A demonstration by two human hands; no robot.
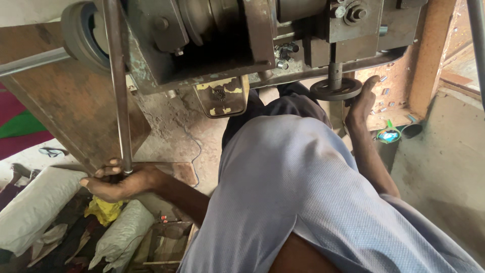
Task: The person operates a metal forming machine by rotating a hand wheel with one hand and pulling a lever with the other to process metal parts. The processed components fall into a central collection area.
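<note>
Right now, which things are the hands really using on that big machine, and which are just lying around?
In use:
- long metal rod, gripped at its lower end by the left hand
- small round handwheel, touched by the right hand

Lying about:
- grey sacks
- yellow cloth
- scattered bolts on the ledge

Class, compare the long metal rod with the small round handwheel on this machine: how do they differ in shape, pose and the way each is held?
The rod is long, thin and upright; the handwheel is a flat disc lying level. The left hand closes around the rod's lower end; the right hand only touches the wheel's rim. Both are dull metal.
</note>
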